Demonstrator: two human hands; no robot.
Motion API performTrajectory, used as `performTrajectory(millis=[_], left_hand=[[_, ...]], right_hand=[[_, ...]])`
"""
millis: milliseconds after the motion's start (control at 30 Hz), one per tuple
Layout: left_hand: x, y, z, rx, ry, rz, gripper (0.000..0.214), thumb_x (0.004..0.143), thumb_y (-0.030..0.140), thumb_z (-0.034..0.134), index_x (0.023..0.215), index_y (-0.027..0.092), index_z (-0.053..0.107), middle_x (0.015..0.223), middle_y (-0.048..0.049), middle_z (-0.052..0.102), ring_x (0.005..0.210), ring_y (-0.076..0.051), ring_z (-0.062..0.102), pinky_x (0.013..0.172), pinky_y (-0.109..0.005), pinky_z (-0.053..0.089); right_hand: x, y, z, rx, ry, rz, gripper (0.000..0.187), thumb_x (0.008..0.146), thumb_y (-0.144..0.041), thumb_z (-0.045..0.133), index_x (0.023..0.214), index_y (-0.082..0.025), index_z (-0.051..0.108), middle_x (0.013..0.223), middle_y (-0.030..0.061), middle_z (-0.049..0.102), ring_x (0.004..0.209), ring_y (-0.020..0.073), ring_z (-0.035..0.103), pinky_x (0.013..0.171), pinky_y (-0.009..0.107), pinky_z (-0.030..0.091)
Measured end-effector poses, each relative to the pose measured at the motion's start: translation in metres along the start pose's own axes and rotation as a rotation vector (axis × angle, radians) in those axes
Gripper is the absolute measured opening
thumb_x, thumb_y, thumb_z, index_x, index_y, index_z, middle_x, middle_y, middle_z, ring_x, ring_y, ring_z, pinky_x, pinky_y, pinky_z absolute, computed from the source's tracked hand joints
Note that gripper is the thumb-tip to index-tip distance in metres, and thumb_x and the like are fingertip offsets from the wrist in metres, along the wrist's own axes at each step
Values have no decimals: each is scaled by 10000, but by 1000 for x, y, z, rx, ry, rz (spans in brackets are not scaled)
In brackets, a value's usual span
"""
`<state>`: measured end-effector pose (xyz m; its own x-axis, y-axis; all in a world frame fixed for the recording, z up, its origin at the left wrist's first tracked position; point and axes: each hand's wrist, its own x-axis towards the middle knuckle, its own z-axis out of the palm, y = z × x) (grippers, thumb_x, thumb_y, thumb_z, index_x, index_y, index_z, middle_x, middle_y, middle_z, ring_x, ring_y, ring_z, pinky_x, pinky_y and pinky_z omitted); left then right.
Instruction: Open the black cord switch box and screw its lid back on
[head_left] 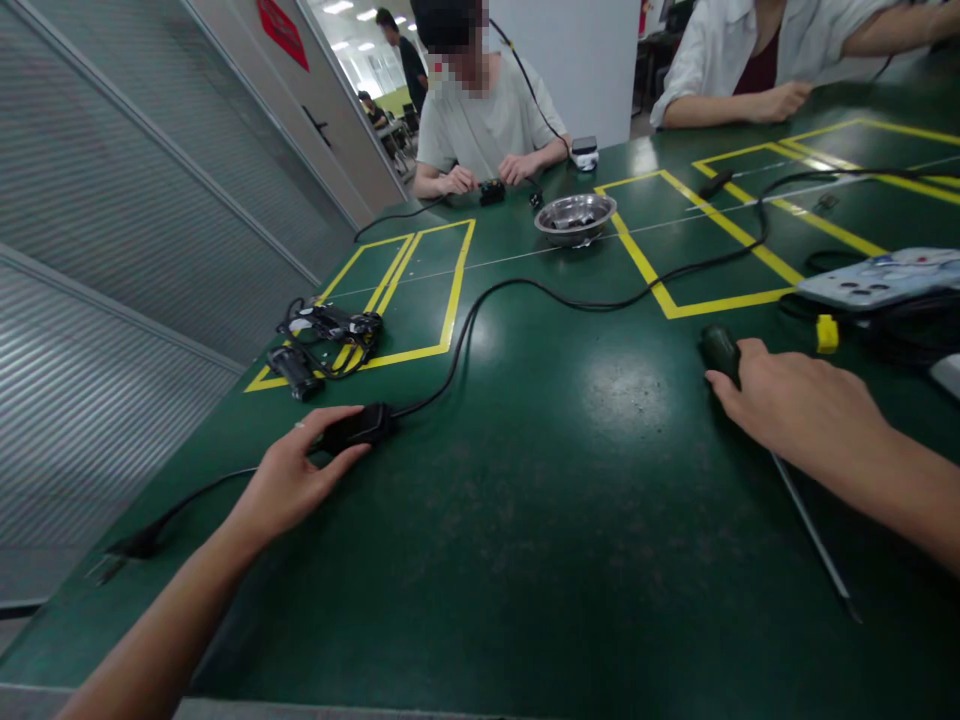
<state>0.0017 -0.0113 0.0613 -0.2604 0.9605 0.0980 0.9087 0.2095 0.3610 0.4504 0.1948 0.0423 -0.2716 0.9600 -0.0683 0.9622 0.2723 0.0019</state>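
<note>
Between the thumb and fingers of my left hand [304,465] is a small black power adapter [358,428], low over the green table or resting on it. One black cord [525,283] runs from its far end across the table, and a shorter one leads back to a plug [139,543] at the left. My right hand [806,400] grips the dark handle of a screwdriver [721,352]. Its long metal shaft points back toward me, with the tip near the table's right front. Part of the handle is hidden by my fingers.
Coiled black cables and adapters [326,335] lie at left on yellow tape outlines. A metal bowl [576,215] stands toward the back. At right are a phone [885,275], a yellow piece [827,334] and more cables. A co-worker [487,120] opposite handles a black part; another person sits far right.
</note>
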Motion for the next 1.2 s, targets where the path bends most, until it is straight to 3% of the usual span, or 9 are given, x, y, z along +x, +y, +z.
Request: performTrajectory(millis=[100,233,500,767,933,1067,1200], left_hand=[[1,-34,11,-15,104,-111,459,883,613,507,1235,318,496,1210,42,609,1147,-256,559,1052,-541,426],[3,-51,17,-37,176,-135,578,819,732,496,1202,302,537,1184,43,626,1120,-254,571,1052,-546,421],[10,-54,12,-128,174,-188,555,790,690,586,1177,293,564,1189,58,629,1170,-248,554,1110,-552,355],[21,-42,-8,-23,-40,-35,624,780,764,513,1136,261,608,1162,7,619,1127,-249,548,1090,-529,373],[17,-38,-11,-117,37,-188,563,816,706,532,1169,271,588,1138,36,663,1040,-222,617,1028,-491,451],[19,-33,-13,-86,19,-167,613,812,704,544,1212,240,569,1214,18,650,1142,-235,589,1074,-477,413],[26,-26,-15,-29,-135,-70,632,829,724,489,1210,227,572,1223,-3,633,1172,-235,561,1084,-485,396]], right_hand=[[2,0,0,-42,-5,17,470,899,-512,278,981,-124,530,704,115,581,619,278,589,512,363,341],[4,1,1,-77,-4,41,486,897,-520,258,971,-124,529,727,135,592,642,301,603,516,375,338],[4,0,1,-61,-7,33,532,903,-516,252,1135,-100,489,761,150,627,610,280,597,506,365,342],[3,-2,-1,-55,-1,27,615,907,-524,233,1289,-72,400,779,174,639,581,270,592,511,361,327],[-1,-4,-2,-52,28,28,654,907,-540,245,1347,-66,346,734,153,626,570,271,590,493,350,326],[-6,-10,-13,-98,193,29,721,916,-566,218,1382,-23,306,832,221,646,643,343,634,472,358,316],[-7,-17,-30,-138,382,27,768,923,-568,256,1437,2,219,985,283,643,787,405,661,495,375,342]])
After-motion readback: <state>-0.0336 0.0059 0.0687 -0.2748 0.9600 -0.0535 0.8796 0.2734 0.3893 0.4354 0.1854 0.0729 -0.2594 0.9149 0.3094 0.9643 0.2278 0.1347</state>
